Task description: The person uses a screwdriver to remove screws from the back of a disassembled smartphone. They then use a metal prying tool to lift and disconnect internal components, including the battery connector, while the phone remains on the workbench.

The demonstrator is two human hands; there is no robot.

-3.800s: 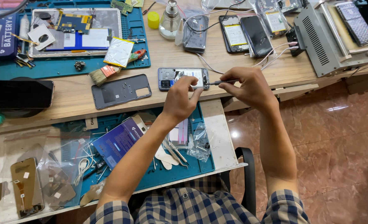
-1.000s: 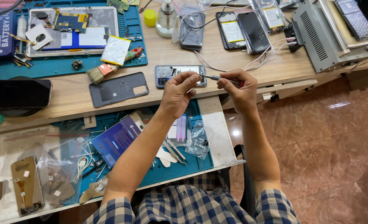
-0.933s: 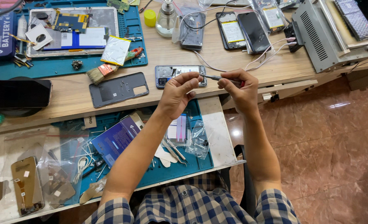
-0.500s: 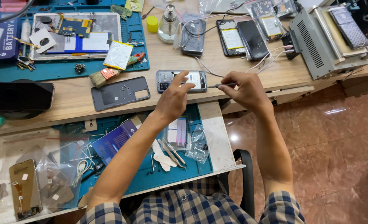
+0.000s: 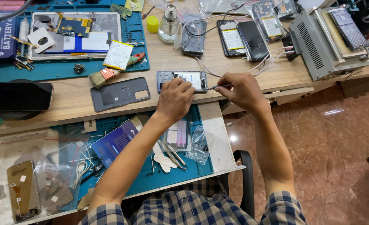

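While my left hand [image 5: 175, 96] presses the opened phone [image 5: 182, 80] flat on the bench [image 5: 68, 104] so it can't slide, right hand [image 5: 239, 89] pinches a screwdriver [image 5: 216, 87] at the phone's right edge.

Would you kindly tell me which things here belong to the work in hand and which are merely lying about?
In use: opened phone, thin screwdriver, left hand, right hand.

Lying about: grey back cover, brush, yellow cap, glass bottle.
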